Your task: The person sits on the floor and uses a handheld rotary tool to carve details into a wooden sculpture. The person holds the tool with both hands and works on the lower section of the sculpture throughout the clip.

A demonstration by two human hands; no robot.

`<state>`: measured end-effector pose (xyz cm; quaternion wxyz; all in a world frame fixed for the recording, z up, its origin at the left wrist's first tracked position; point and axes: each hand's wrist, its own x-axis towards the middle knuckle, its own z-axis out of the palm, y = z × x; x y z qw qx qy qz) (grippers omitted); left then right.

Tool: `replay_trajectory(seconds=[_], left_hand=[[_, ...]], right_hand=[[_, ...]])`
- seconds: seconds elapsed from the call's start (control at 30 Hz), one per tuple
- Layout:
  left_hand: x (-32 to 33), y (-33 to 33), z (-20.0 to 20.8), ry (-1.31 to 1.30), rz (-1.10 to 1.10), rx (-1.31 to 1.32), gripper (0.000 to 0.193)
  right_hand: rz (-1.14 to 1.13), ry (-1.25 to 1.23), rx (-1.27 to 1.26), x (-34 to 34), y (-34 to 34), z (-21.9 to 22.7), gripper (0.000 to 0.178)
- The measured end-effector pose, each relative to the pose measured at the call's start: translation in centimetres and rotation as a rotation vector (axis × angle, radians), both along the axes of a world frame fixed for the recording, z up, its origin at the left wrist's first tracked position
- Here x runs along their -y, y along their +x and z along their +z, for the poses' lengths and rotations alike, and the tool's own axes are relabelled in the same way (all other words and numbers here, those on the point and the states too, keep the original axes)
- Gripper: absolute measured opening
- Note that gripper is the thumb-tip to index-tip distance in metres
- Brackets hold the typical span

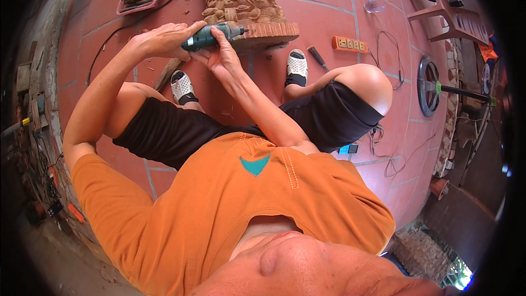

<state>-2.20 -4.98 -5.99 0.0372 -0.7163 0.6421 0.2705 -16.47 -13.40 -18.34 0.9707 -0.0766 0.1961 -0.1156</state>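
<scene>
Both my hands are closed around a dark green rotary tool point(206, 37), held nearly level. My left hand point(169, 39) grips its rear end. My right hand point(222, 59) wraps it closer to the front, with the thumb along the body. The tool's thin bit points right, at the edge of a carved wooden figure point(241, 1) standing on the floor in front of me. The tip is at or very near the figure's base point(271, 32); whether it touches I cannot tell.
A pink tray point(125, 1) of chisels lies at the far left, beside a black cable. To the right are an orange power strip point(349, 44), a dark-handled tool point(316, 57), a clear cup point(375, 5) and a reddish plastic chair point(446, 19). Wood chips dot the red tiles.
</scene>
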Motion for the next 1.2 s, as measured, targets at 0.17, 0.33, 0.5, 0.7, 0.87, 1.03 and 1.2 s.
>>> replay_trajectory(seconds=[0.17,0.33,0.5,0.7,0.87,1.03,1.2], left_hand=[[0.1,-0.3,0.4,0.001,0.019,-0.007,0.09],[0.0,-0.4,0.2,-0.003,0.039,0.026,0.091],[0.1,-0.7,0.6,-0.002,0.04,0.02,0.09],[-0.1,0.1,-0.4,-0.005,0.005,0.008,0.089],[0.2,0.0,0.0,0.034,-0.006,0.002,0.088],[0.3,0.2,-0.2,0.028,-0.045,-0.012,0.089],[0.3,0.0,0.5,0.027,-0.046,-0.03,0.089]], right_hand=[[0.001,-0.019,-0.012,0.2,0.1,0.3,0.044],[0.006,-0.033,-0.02,0.4,0.3,0.3,0.042],[-0.004,-0.032,-0.007,0.4,0.3,0.1,0.043],[-0.006,-0.007,-0.011,0.0,0.1,0.0,0.043],[-0.006,0.001,-0.01,-0.2,-0.3,0.1,0.043],[-0.022,-0.007,-0.022,-0.5,-0.5,0.2,0.045],[-0.012,0.01,-0.033,-0.7,-0.6,0.3,0.047]])
